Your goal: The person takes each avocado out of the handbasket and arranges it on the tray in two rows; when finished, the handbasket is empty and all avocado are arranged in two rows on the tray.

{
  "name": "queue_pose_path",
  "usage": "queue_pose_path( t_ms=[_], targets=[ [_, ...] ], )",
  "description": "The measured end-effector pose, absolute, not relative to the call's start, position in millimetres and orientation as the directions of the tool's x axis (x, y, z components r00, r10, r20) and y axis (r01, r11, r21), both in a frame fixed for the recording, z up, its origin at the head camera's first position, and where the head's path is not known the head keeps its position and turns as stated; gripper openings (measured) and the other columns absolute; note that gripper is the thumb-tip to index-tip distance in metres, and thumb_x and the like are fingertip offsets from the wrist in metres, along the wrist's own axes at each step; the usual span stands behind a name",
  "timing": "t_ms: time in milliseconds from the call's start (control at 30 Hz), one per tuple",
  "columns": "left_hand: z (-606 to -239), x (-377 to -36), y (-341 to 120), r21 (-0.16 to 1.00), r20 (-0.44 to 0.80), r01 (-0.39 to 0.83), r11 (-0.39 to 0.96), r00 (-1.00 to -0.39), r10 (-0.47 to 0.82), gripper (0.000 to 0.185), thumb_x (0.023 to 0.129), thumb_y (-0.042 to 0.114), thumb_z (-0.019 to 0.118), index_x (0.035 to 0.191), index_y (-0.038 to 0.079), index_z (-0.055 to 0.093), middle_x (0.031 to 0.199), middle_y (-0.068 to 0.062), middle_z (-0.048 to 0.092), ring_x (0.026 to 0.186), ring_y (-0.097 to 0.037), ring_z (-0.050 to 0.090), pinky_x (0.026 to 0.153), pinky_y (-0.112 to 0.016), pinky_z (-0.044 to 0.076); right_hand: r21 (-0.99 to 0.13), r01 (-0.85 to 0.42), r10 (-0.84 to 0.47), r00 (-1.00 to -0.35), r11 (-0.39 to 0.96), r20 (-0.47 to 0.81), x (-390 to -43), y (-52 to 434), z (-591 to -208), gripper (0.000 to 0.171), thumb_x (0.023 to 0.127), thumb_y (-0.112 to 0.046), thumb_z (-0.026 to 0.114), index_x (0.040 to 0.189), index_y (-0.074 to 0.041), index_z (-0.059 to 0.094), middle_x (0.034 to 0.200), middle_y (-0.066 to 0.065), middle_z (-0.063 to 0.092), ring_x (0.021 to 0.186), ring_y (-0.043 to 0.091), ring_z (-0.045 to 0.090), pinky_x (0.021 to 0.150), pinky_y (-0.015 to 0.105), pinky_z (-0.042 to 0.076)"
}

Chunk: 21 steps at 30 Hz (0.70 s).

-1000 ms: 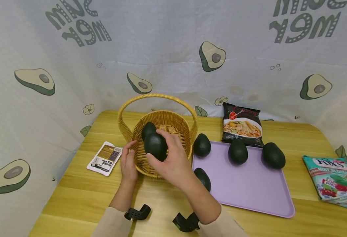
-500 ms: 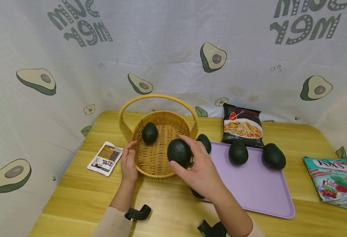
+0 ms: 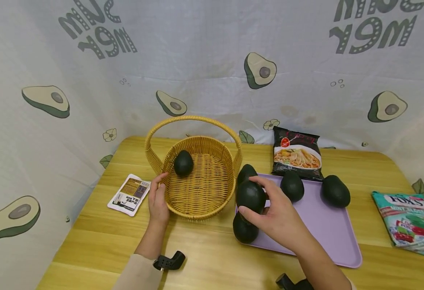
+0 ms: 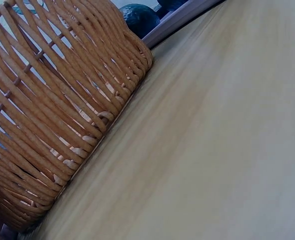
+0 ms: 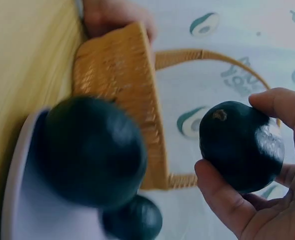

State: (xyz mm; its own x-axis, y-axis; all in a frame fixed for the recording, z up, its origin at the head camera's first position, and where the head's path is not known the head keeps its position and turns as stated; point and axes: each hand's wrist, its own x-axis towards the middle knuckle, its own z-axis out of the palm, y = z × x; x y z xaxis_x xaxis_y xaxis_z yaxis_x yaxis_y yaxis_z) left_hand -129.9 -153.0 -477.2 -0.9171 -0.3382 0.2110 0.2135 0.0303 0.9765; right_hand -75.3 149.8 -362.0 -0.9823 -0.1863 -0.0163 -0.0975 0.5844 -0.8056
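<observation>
My right hand (image 3: 280, 217) pinches a dark green avocado (image 3: 251, 196) between thumb and fingers. It holds the fruit over the left edge of the lilac tray (image 3: 324, 229). In the right wrist view the held avocado (image 5: 240, 145) hangs apart from the others. My left hand (image 3: 158, 205) rests against the left side of a yellow wicker basket (image 3: 197, 185), its fingers at the rim. One avocado (image 3: 183, 163) lies inside that basket, to the left. On the tray are several more avocados, including a front-left one (image 3: 245, 228) and a far-right one (image 3: 335, 191); the held fruit partly covers the left ones.
Behind the tray lies a black noodle packet (image 3: 296, 153). A teal candy bag (image 3: 409, 221) is at the table's right, and a white-edged pouch (image 3: 129, 195) lies left of the basket. The basket's tall handle (image 3: 193, 118) arches over it. A printed curtain (image 3: 204, 52) hangs behind.
My right hand has moved right with the avocado, from above the basket to over the tray's left edge. The left hand and the basket have stayed in place.
</observation>
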Motion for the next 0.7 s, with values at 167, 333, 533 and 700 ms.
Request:
queue_pose_path(
  t_ms=[167,333,533,700],
  targets=[
    [-477.4,-130.3,-152.7,0.975,0.218,0.221,0.031,-0.913,-0.345,0.040,0.104,0.009,0.031,0.134,-0.006,0.054,0.143,-0.021,0.053,0.139,-0.008,0.040,0.116,-0.023,0.025,-0.763,-0.131,-0.166,-0.986,0.632,0.031,-73.6,173.2,-369.7,0.075,0.086,-0.039,0.082,0.150,-0.026,0.045,0.143,0.010,0.050,0.096,0.022,0.059,0.066,0.024,0.054],
    [-476.3,-129.9,-152.2,0.973,0.228,0.229,0.038,-0.910,-0.346,0.040,0.104,0.009,0.032,0.133,-0.006,0.054,0.142,-0.022,0.054,0.138,-0.007,0.041,0.117,-0.025,0.024,-0.723,-0.117,-0.146,-0.989,0.681,0.023,-71.1,196.0,-376.5,0.077,0.085,-0.040,0.083,0.150,-0.026,0.046,0.140,0.015,0.050,0.100,0.025,0.058,0.065,0.024,0.054],
    [-477.1,-129.9,-152.4,0.974,0.221,0.222,0.036,-0.912,-0.345,0.040,0.104,0.009,0.031,0.133,-0.006,0.054,0.143,-0.022,0.054,0.137,-0.007,0.041,0.116,-0.022,0.026,-0.649,-0.091,-0.130,-0.991,0.756,-0.012,-67.2,217.0,-389.4,0.077,0.082,-0.045,0.084,0.146,-0.019,0.050,0.134,0.018,0.056,0.100,0.028,0.059,0.065,0.027,0.054],
    [-476.4,-129.7,-152.6,0.974,0.222,0.225,0.032,-0.913,-0.343,0.040,0.104,0.009,0.031,0.133,-0.006,0.054,0.143,-0.021,0.054,0.139,-0.009,0.041,0.117,-0.024,0.025,-0.582,-0.081,-0.128,-0.991,0.810,-0.041,-63.1,230.2,-403.0,0.076,0.080,-0.050,0.084,0.141,-0.016,0.055,0.133,0.023,0.060,0.106,0.032,0.061,0.078,0.041,0.054]
  ],
)
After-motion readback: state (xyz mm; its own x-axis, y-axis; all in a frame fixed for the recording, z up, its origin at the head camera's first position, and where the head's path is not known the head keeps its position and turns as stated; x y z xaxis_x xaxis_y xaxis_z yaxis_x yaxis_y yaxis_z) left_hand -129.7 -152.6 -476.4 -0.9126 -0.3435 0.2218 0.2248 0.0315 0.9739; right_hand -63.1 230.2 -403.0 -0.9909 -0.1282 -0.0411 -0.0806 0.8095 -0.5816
